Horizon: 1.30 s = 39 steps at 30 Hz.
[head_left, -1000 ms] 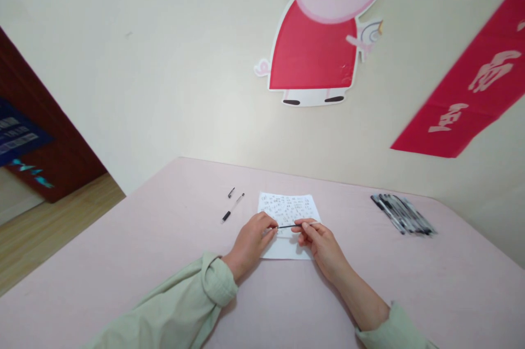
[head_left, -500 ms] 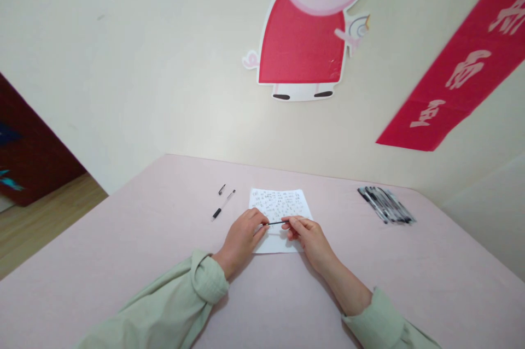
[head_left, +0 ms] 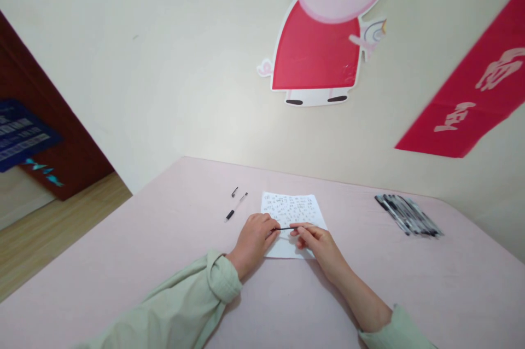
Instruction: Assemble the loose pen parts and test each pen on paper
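A thin dark pen refill (head_left: 286, 228) is stretched level between my two hands, above a sheet of paper (head_left: 289, 251) covered with handwriting on its upper part. Its left end is pinched by my left hand (head_left: 254, 238), which rests at the paper's left edge. My right hand (head_left: 322, 246) grips the other end between thumb and fingertips; the ends themselves are hidden by the fingers. Left of the paper lies a clear pen barrel (head_left: 237, 206) with a black grip, and just beyond it a black pen cap (head_left: 234, 192).
Several pens (head_left: 408, 215) lie side by side in a bunch at the right of the pink table (head_left: 156, 239). Behind the table rises a wall with a cartoon pig cutout (head_left: 315, 56) and a red banner (head_left: 445, 114). A dark red door (head_left: 77, 146) stands at the left.
The whole view has swung a little left, so everything sits further right in it. Both hands keep their hold on the refill, with little visible movement over the paper.
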### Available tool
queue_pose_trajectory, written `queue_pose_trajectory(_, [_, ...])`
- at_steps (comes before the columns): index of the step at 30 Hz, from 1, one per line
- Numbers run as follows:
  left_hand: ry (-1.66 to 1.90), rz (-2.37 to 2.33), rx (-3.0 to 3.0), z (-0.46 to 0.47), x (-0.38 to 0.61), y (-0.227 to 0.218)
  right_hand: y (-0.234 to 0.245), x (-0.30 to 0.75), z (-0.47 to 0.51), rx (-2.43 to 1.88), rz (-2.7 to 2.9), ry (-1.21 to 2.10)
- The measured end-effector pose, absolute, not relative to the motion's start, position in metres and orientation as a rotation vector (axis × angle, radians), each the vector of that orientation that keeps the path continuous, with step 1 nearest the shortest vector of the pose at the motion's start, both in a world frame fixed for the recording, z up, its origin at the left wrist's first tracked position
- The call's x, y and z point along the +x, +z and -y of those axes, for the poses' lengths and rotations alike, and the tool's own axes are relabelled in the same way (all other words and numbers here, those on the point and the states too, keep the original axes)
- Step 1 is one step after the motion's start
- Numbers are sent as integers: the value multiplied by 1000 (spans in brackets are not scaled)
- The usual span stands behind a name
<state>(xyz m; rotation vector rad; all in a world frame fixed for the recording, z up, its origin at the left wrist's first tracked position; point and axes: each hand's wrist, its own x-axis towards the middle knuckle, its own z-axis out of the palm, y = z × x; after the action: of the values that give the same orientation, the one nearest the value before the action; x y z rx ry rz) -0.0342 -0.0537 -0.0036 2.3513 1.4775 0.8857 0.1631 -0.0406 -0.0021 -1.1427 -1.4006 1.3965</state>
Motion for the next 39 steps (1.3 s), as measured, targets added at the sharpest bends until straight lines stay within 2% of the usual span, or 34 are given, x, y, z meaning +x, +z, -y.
queue_pose_trajectory(5, [1023,-1799,2285,51,-62,10,1,161,44,-1114,1366,1424])
queue_pose_trajectory(11, [793,-2137,2171,44,-115,8,2,162,43,-1094,1370,1473])
queue_pose_trajectory(18, [815,-2053,2203,41,-119,-1,-1,163,41,-1080,1400,1467])
queue_pose_trajectory(23, [1055,-1999,2050,42,-119,4,-1,163,41,-1072,1390,1483])
queue_pose_trajectory(27, [1225,-1768,2003,45,-96,16,1,162,41,-1066,1368,1490])
queue_pose_trajectory(33, [1109,-1330,2094,50,-30,18,0,157,38,-1038,1155,1504])
queue_pose_trajectory(39, [1009,-1200,2129,54,-12,9,-3,162,32,-1020,980,1522])
